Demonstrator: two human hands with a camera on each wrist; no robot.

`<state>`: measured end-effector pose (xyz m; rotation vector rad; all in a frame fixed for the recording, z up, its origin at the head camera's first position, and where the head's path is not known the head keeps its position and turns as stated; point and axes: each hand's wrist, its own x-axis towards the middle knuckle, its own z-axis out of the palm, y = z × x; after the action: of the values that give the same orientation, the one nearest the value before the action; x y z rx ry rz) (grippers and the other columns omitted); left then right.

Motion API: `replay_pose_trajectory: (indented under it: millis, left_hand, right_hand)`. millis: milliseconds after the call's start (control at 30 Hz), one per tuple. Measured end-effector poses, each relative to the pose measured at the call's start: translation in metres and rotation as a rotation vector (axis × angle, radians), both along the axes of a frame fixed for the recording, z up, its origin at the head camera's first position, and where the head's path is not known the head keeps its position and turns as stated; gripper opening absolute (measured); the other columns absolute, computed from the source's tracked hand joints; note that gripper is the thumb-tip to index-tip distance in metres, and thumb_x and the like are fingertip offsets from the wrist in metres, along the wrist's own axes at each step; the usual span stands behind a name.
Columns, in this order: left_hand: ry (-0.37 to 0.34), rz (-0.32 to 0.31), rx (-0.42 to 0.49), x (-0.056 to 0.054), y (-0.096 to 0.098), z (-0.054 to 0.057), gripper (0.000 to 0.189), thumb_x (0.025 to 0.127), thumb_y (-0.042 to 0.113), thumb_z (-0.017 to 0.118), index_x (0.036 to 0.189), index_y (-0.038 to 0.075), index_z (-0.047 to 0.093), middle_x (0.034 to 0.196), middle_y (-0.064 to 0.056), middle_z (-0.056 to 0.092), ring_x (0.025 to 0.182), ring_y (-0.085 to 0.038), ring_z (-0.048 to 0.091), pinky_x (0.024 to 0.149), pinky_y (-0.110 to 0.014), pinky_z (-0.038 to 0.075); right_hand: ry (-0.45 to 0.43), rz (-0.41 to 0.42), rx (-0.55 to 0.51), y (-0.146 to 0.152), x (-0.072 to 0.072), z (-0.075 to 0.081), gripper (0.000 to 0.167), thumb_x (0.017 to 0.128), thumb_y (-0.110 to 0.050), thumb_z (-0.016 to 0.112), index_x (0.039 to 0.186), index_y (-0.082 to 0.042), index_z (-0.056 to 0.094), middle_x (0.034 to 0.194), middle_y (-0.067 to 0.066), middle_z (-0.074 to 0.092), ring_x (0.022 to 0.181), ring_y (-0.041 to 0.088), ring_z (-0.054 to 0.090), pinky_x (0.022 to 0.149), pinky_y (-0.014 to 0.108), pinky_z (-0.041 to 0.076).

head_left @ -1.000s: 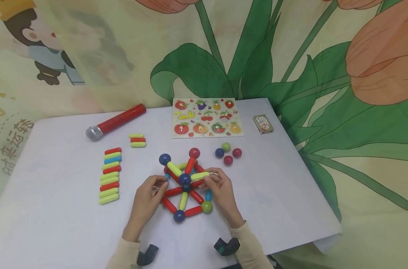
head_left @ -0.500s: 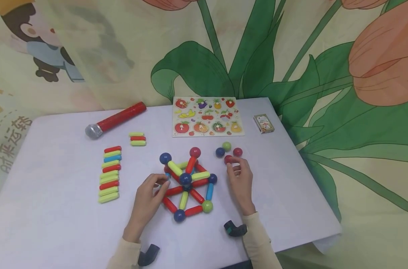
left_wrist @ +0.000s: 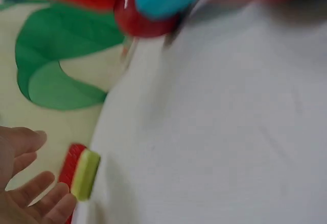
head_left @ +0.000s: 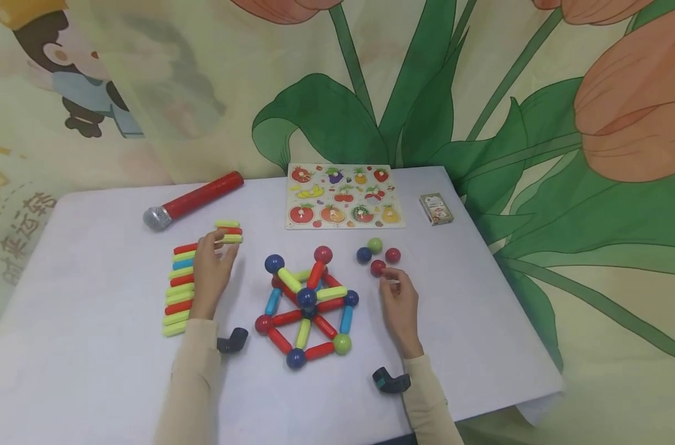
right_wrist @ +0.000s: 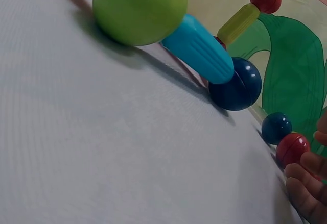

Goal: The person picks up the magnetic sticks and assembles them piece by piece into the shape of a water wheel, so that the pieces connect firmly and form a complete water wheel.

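My left hand (head_left: 211,278) reaches over the row of colored sticks to a small stack of sticks (head_left: 228,224) at the back left. In the left wrist view, its fingers are spread, with the fingertips right at a yellow-green stick (left_wrist: 86,175) beside a red one. My right hand (head_left: 400,309) rests with loosely bent fingers close to a red ball (head_left: 377,267), its fingertips right at the ball in the right wrist view. Between the hands stands a ball-and-stick structure, with a blue ball (head_left: 306,297) at its raised middle and a green ball (head_left: 342,343) at the front right.
A row of sticks (head_left: 177,307) lies left of the structure. Several loose balls (head_left: 374,245) sit to its right. At the back are a red toy microphone (head_left: 204,193), a fruit puzzle board (head_left: 326,204) and a small box (head_left: 436,208). A printed curtain hangs behind.
My right hand has let go of the structure's yellow-green stick and moved right to the loose balls. My left hand has left the structure and moved back-left to the small stick stack.
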<state>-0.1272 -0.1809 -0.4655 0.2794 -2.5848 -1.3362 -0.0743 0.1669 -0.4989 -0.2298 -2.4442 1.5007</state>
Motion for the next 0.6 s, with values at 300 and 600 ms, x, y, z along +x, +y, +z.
replay_pose_trajectory:
  millis: [300,600]
  left_hand:
    - [-0.173,0.024,-0.033,-0.026,-0.014,-0.010,0.040,0.096,0.014,0.056,0.133,0.001,0.051,0.119,-0.019,0.050,0.103,-0.031,0.048,0.088,-0.040,0.046]
    - [-0.141,0.029,-0.035,-0.017,-0.007,-0.009,0.032,0.095,0.015,0.059,0.125,0.002,0.060,0.114,-0.016,0.056,0.096,-0.027,0.051,0.080,-0.033,0.045]
  right_hand:
    - [-0.012,0.005,-0.035,0.003,0.001,-0.005,0.020,0.095,-0.012,0.057,0.114,-0.009,0.062,0.104,0.007,0.063,0.073,0.015,0.055,0.062,0.019,0.046]
    - [-0.021,0.001,-0.045,0.004,-0.001,-0.005,0.019,0.095,-0.013,0.056,0.113,-0.009,0.061,0.105,0.008,0.062,0.075,0.016,0.056,0.062,0.020,0.047]
